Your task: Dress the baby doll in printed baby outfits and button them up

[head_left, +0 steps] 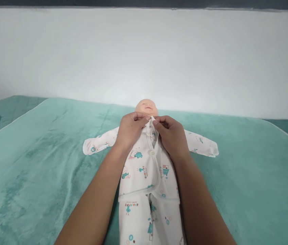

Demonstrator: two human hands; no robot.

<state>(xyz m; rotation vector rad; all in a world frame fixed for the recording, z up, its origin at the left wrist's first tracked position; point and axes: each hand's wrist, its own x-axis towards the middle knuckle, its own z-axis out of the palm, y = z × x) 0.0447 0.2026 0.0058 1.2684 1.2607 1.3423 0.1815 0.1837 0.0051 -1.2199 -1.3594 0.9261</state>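
**Two Hands Meet at a Doll's Collar**

On the left, one printed sleeve (93,146) spreads across the green blanket (44,170). The left hand (130,129) has its fingers pinched on the collar (152,118) of the white jacket (139,170), just below the doll's head (147,104); the doll lies face up in the middle. The right hand (173,136) grips the collar's other side between its fingers. I'd keep both pinches light, edges level, without pressing the neck. I count one doll, one jacket, two sleeves, one pair of trousers (133,221) and at least two round fasteners (152,153).
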